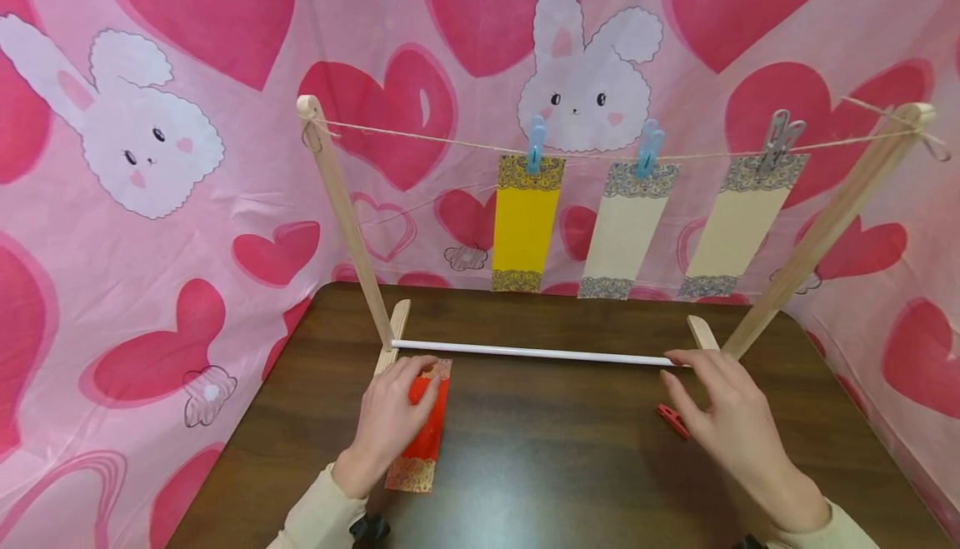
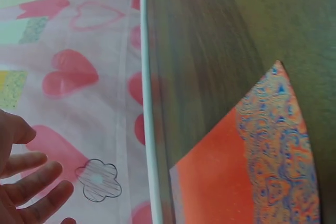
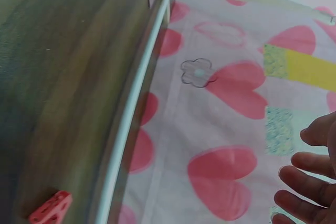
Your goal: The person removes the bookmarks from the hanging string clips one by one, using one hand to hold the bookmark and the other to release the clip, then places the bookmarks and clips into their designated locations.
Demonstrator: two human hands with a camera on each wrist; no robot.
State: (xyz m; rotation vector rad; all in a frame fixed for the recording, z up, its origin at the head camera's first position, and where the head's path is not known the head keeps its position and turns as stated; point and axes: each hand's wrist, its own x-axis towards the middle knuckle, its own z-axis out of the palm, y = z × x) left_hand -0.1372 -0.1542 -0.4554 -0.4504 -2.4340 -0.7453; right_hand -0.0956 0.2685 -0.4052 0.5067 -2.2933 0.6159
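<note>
Nearest, the left hand (image 1: 390, 416) hovers by the red strip (image 1: 429, 436), fingers loosely bent and spread from the thumb, gripping nothing; the strip lies on the left of the table (image 1: 555, 457); the right hand (image 1: 731, 416), equally relaxed and holding nothing, is just right of a red clothespin (image 1: 672, 421); farther off runs a white rod (image 1: 525, 352); beyond it a yellow strip (image 1: 525, 224), white strip (image 1: 625, 228) and cream strip (image 1: 738, 224) hang clipped to a string (image 1: 420, 136).
</note>
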